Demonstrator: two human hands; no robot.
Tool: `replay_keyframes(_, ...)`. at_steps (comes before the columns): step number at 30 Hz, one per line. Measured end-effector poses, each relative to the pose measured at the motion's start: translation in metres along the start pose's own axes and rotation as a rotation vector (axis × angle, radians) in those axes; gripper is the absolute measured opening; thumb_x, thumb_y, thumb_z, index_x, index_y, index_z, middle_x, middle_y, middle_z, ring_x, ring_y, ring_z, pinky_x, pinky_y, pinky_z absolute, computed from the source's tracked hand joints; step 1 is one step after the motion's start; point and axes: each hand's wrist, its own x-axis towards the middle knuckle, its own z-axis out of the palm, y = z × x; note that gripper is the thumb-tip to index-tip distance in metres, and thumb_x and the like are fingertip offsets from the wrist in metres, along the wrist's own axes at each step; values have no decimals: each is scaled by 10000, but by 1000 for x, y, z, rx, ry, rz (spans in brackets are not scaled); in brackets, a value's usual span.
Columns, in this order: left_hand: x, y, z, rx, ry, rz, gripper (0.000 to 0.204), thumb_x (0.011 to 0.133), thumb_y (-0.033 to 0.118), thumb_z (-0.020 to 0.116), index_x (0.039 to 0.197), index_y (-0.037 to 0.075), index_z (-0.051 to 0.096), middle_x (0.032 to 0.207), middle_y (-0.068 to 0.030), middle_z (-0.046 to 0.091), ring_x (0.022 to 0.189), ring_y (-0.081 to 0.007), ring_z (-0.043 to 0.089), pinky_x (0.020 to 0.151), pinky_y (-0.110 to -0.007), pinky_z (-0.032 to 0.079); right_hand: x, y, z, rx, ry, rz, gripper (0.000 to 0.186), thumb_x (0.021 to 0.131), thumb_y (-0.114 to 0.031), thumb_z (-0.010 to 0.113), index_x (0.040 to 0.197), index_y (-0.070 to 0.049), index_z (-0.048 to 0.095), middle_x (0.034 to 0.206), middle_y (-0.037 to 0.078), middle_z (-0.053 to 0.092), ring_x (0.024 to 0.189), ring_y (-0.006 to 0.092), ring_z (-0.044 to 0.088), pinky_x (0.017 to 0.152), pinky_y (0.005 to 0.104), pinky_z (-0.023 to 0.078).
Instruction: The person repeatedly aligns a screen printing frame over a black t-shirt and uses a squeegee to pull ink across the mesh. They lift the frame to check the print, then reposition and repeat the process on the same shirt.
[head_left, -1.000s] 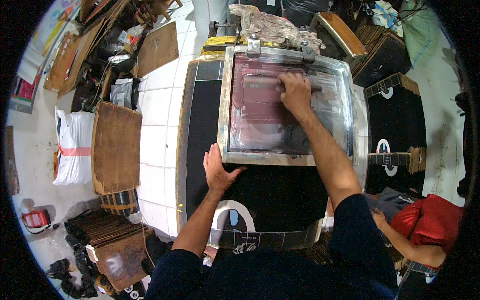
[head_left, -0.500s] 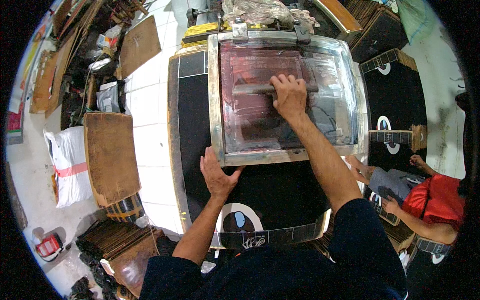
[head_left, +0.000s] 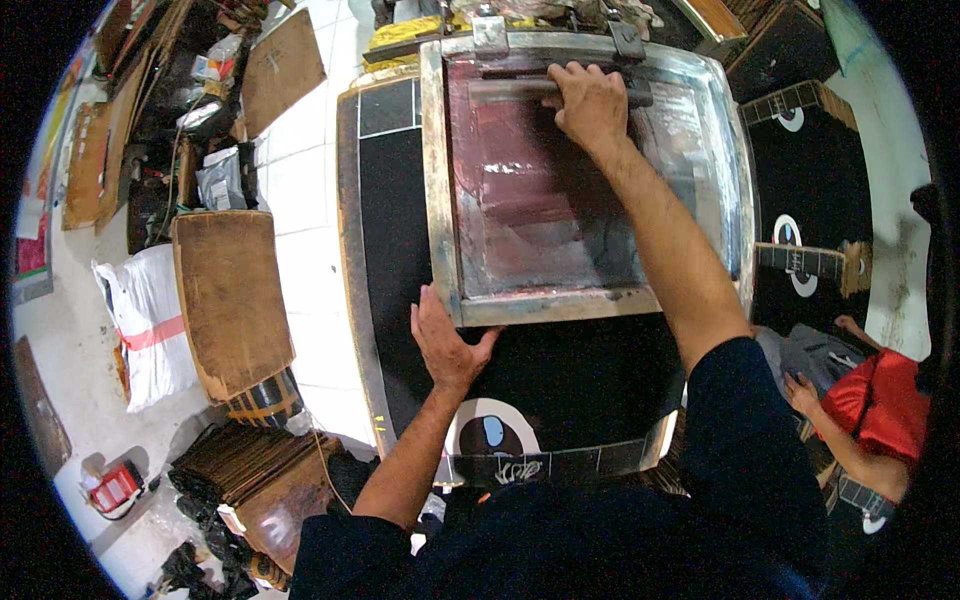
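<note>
White floor tiles (head_left: 305, 250) are flanking the work. Right hand (head_left: 590, 105) is gripping the squeegee (head_left: 515, 92), long axis running left-right, forward and right of the left hand (head_left: 450, 345). Left is resting spread, unclenched, at the screen frame's near-left corner (head_left: 452, 308). Black panel (head_left: 388, 210) is lying beneath both.

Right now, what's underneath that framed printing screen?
Beyond the framed printing screen, at its left and near sides, a black printed sheet shows; whatever lies directly beneath the screen is covered.
</note>
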Motion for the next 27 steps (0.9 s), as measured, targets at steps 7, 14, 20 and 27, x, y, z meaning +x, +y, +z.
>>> replay_keyframes(7, -3, -1, -2, 10, -52, -14, 1192, 764, 541, 860, 1584, -50, 227, 1591, -274, 334, 1524, -398, 293, 1240, -590, 223, -122, -40, -47, 68, -30, 14, 502, 641, -125, 847, 1111, -181, 678, 1050, 25, 655, 1014, 251, 622, 878, 447, 460)
replay_keyframes(14, 7, 4, -1, -155, 39, -43, 1199, 725, 512, 900, 1583, -25, 256, 1580, -244, 381, 1503, -380, 343, 1253, -604, 179, -122, -35, -51, 91, -9, -31, 396, 712, -110, 799, 1084, -172, 677, 1021, 28, 657, 1004, 257, 624, 895, 451, 452)
replay_keyframes(20, 9, 19, -19, -651, -46, -395, 1076, 667, 158, 967, 1545, 39, 357, 1498, -190, 505, 1366, -317, 521, 1239, -556, 251, -91, -24, -47, 70, -20, 25, 415, 774, -226, 808, 1169, -170, 695, 1040, 59, 715, 1021, 284, 655, 939, 485, 451)
replay_keyframes(27, 12, 23, -26, -706, -10, -394, 1030, 673, 96, 946, 1524, 12, 372, 1391, -196, 552, 1297, -291, 550, 1094, -410, 462, -63, -8, -62, 143, -248, -34, 484, 813, -311, 830, 1252, -170, 686, 1133, 88, 743, 1109, 309, 667, 917, 518, 473)
